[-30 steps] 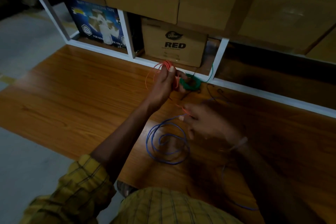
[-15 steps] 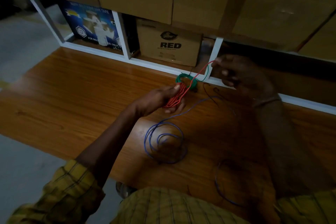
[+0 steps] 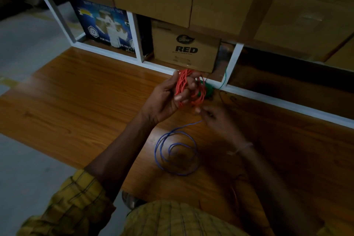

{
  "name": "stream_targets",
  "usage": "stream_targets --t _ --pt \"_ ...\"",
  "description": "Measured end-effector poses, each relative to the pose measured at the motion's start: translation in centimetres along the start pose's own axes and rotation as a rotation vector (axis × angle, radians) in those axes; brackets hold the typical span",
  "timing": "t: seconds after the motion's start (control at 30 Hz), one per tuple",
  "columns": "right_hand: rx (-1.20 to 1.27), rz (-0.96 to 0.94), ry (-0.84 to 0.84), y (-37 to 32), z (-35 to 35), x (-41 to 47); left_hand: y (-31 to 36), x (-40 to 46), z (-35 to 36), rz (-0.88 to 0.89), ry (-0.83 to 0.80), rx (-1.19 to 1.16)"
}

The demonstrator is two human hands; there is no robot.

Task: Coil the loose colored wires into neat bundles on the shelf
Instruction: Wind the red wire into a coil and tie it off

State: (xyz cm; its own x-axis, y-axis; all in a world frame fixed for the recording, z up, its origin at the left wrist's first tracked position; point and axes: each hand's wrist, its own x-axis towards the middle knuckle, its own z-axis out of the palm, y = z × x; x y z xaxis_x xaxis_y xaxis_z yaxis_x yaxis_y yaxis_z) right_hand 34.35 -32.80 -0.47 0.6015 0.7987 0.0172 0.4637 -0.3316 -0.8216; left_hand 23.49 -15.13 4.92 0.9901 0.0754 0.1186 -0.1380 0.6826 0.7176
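My left hand [image 3: 168,97] grips a coil of red wire [image 3: 183,84], its loops wound around the fingers above the wooden shelf [image 3: 86,101]. Just below the coil, my right hand [image 3: 214,119] pinches the red wire's loose end with curled fingers. A green wire bundle [image 3: 207,90] lies on the shelf right behind the red coil, with its tail [image 3: 224,80] running up by the white upright. A blue wire [image 3: 176,153] lies in loose loops on the wood below both hands, one end leading up under my right hand.
A cardboard box marked RED [image 3: 185,48] and a blue printed box [image 3: 105,25] stand in white-framed compartments behind the shelf. Large cardboard cartons [image 3: 229,0] are stacked above. Grey floor [image 3: 24,168] lies to the left. A thin dark wire [image 3: 223,97] trails right of the green bundle.
My right hand has come down from beside the white upright to just under the red coil. The left hand has lifted slightly, and the red coil is thicker with another turn.
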Motion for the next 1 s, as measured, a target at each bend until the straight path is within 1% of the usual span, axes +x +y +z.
stream_targets --t 0.03,0.13,0.23,0.27,0.3,0.37,0.47,0.5,0.57,0.7,0.77,0.9,1.0 --pt "-0.032 -0.011 -0.027 -0.3 0.5 -0.6 -0.1 0.2 -0.1 0.035 0.046 0.049" --pt "-0.131 -0.148 -0.070 -1.7 1.1 -2.0 -0.6 0.6 -0.7 0.103 0.209 0.254" --pt "-0.232 -0.177 -0.188 -3.1 1.0 -3.0 -0.9 1.0 -0.8 0.171 0.416 0.513" --pt "-0.239 -0.166 -0.224 -3.5 0.7 -3.1 -1.0 1.1 -0.8 0.193 0.459 0.597" --pt "-0.221 -0.147 -0.257 -4.1 0.3 -3.3 -1.0 1.1 -0.8 0.211 0.470 0.692" --pt "-0.142 -0.107 -0.303 -5.7 -1.2 -3.6 -1.0 1.0 -0.8 0.231 0.424 0.912" --pt "-0.031 -0.039 -0.356 -8.2 -4.3 -3.9 -1.3 0.6 -1.8 0.138 0.352 1.252" --pt "0.009 -0.027 -0.355 -8.8 -5.4 -3.9 -1.3 0.5 -2.1 0.089 0.328 1.321" --pt "0.109 -0.019 -0.320 -9.3 -7.8 -3.6 -1.1 0.0 -2.3 0.004 0.264 1.309" --pt "0.191 -0.067 -0.177 -8.4 -11.5 -2.3 -0.2 -1.5 -0.7 -0.149 0.147 1.058" --pt "0.208 -0.096 -0.085 -7.2 -12.0 -1.1 -0.2 -2.0 0.0 -0.196 0.045 0.949" --pt "0.078 -0.135 0.134 -4.5 -10.9 2.3 -0.8 -1.8 0.6 -0.253 -0.170 0.690" --pt "-0.026 -0.128 0.274 -1.8 -9.3 4.4 -1.3 -1.6 1.2 -0.255 -0.222 0.595"
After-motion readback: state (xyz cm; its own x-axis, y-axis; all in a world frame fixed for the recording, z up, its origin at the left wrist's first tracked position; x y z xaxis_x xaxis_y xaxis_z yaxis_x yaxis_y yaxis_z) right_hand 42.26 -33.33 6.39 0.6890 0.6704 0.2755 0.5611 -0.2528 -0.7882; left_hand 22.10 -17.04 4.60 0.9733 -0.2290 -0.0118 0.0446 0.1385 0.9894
